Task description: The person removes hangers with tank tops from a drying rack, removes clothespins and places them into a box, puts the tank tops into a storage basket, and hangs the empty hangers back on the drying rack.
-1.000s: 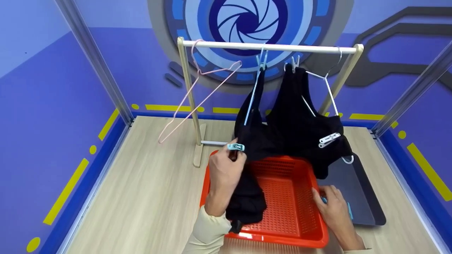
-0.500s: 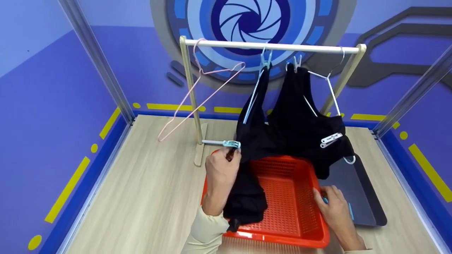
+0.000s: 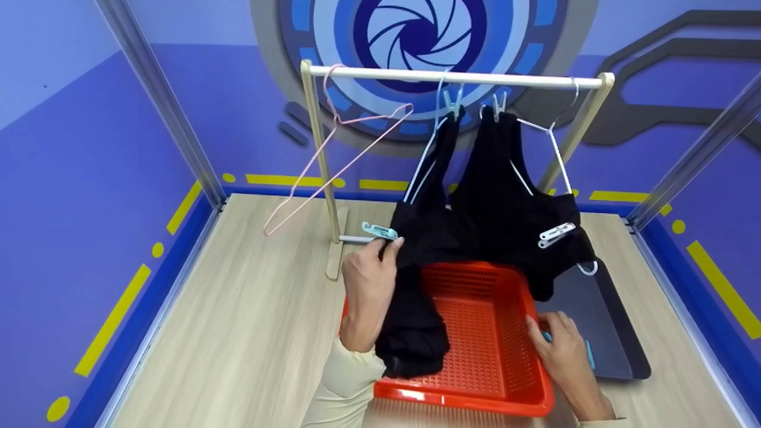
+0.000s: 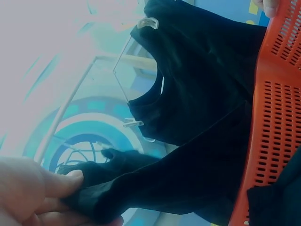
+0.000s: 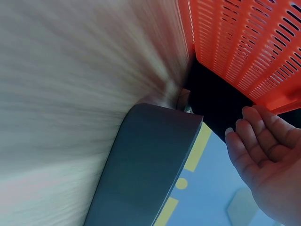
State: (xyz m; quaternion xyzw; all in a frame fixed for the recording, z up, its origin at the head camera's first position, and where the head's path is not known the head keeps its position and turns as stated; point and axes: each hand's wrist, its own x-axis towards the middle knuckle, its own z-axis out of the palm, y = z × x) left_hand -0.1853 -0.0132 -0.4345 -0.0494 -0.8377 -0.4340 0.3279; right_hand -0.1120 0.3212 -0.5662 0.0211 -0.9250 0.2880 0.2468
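One black fabric garment (image 3: 431, 235), pinched by the left hand (image 3: 370, 279), hangs over a red perforated plastic basket (image 3: 469, 402) and partly hides a slim light-blue hanger (image 3: 423, 160), while the right hand (image 3: 562, 348), fingers loosely extended, thumb unseen in its wrist view, touches the basket's rim.

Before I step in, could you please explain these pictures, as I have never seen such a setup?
There is no machine; someone is working bare-handed. The wide view comes from a head camera, the closer two from the left and right wrists. On the table are a clothes rack, a red basket and a dark gray tray. The left hand pinches a black garment beside a light-blue clothespin; the right hand touches the basket's rim.
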